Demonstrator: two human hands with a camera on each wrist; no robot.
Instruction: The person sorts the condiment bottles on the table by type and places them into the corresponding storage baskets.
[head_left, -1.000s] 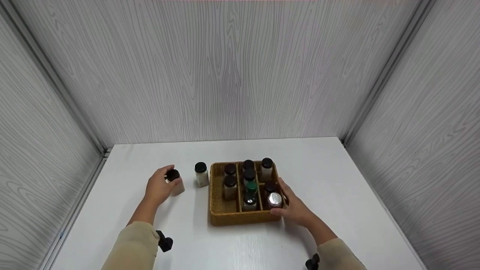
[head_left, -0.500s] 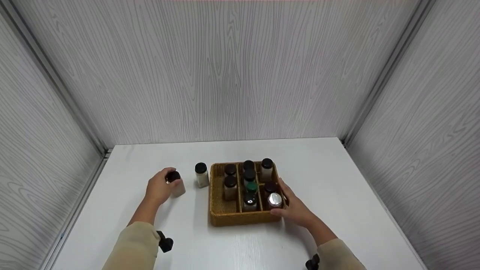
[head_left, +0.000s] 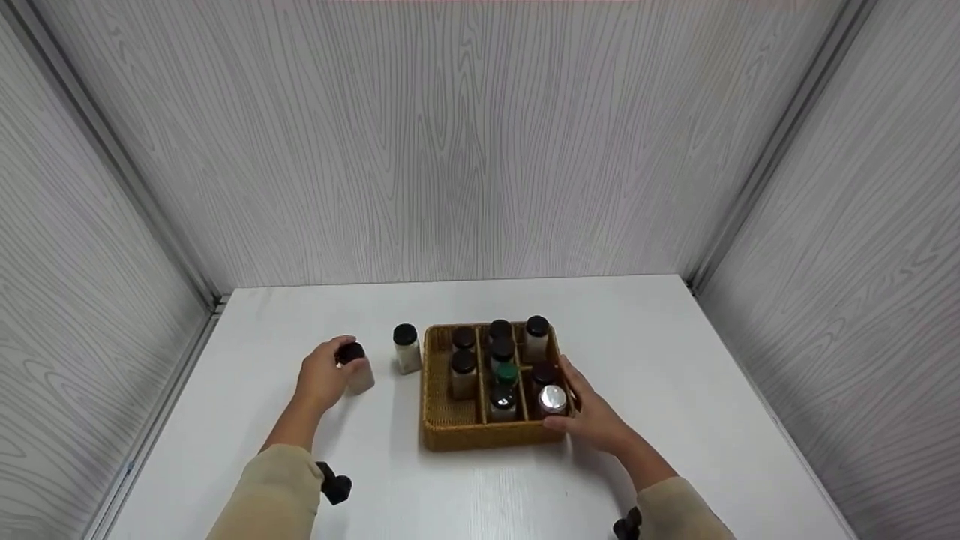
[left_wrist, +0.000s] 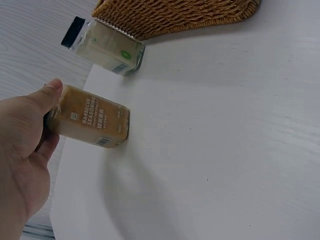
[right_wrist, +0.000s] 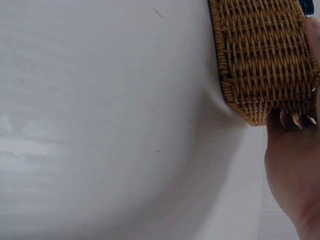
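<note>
My left hand (head_left: 319, 379) grips a barbecue seasoning jar (left_wrist: 92, 120) around its dark cap, left of the basket. The jar has clear sides, an orange-brown filling and a printed label. Between it and the basket a second seasoning jar (head_left: 407, 355) with a black cap and pale contents stands on the table. My right hand (head_left: 596, 421) holds the right side of a brown woven basket (head_left: 487, 436), its thumb at the near rim corner. In the right wrist view, the fingers (right_wrist: 289, 122) curl against the wicker wall.
Dividers split the basket into compartments with several capped jars, among them a green-capped jar (head_left: 506, 374) and a silver-capped jar (head_left: 553, 400). The white table (head_left: 480, 495) meets wood-grain panels (head_left: 465, 150) at the back and sides.
The left hand and the barbecue seasoning jar have shifted very slightly toward the person. The right hand keeps its hold on the basket.
</note>
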